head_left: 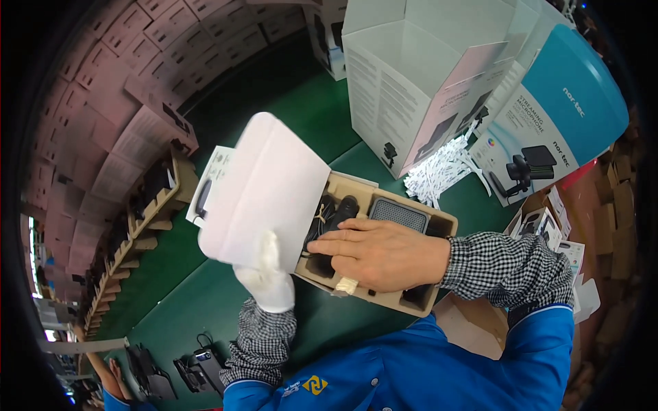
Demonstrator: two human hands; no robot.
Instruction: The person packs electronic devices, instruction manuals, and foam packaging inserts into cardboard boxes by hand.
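My left hand (pixel 266 284), in a white glove, holds the raised white box lid (pixel 277 178) at its lower edge, thumb on the inner face and the other fingers hidden behind it. Inside the box lies a tan pulp tray (pixel 449 222). My bare right hand (pixel 391 257) rests over the tray, fingers stretched out and touching the black parts; a pale wrap (pixel 347 285) covers a fingertip. Beside these fingers are a bundled black cable (pixel 321 216) and a black rounded part (pixel 345 211). A grey mesh-faced microphone (pixel 399 214) sits in another compartment, partly under my hand.
A tall opened carton (pixel 391 89) and a blue-and-white printed box (pixel 548 123) stand at the back right, with white paper strips (pixel 439 175) between. Many boxes (pixel 103 103) are stacked left. Black devices (pixel 205 363) lie front left, near another person's arm (pixel 110 373).
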